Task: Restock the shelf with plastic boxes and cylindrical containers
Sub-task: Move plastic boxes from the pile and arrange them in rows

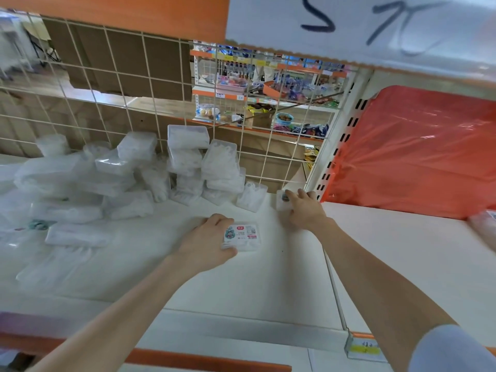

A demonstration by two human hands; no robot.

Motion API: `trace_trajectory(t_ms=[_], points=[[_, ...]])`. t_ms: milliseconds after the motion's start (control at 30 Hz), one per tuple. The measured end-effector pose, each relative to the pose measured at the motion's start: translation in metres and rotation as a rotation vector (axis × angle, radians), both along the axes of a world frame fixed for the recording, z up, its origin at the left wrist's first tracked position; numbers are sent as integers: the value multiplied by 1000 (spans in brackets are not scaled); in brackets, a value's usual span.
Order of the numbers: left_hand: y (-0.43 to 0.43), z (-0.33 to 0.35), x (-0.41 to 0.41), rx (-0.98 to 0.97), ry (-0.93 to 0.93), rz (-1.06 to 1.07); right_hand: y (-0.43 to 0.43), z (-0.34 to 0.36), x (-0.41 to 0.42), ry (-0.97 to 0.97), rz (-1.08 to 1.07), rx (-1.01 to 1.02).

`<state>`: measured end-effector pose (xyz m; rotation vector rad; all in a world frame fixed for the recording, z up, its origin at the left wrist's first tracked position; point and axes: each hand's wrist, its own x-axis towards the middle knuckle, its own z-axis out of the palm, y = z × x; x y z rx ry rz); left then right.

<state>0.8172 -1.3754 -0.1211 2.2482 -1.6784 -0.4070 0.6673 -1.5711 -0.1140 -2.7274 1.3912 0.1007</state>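
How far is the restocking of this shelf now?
Done: many plastic boxes stand stacked against the wire grid. In hand: the left hand holds a labelled box, the right hand grips a small box near the back. Left: both need placing, and unfilled shelf surface shows in front.

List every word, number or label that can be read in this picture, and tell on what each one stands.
"5" and a handwritten character cut off at the top: white paper sign overhead.
Sticker on the plastic box in the left hand: print too small to read.
Yellow price tag on the shelf edge: blurred.
Price tags on the far shelves: too small.
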Motion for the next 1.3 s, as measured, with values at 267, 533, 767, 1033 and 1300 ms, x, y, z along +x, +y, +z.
trace_trajectory(t_ms=[267, 533, 767, 1033, 1300], points=[[1, -2, -1, -16, 10, -8, 13, 5, -7, -11, -54, 55], [2, -11, -5, -79, -10, 27, 53, -3, -47, -255, -151, 130], [-2, -9, -23, -82, 58, -24, 90, -7, -86, -288, -236, 49], [-9, -2, -85, -83, 87, -151, 103, -5, -150, -369, -275, 27], [-23, 7, -188, -126, 106, -220, 111, 6, -259, -495, -362, 33]])
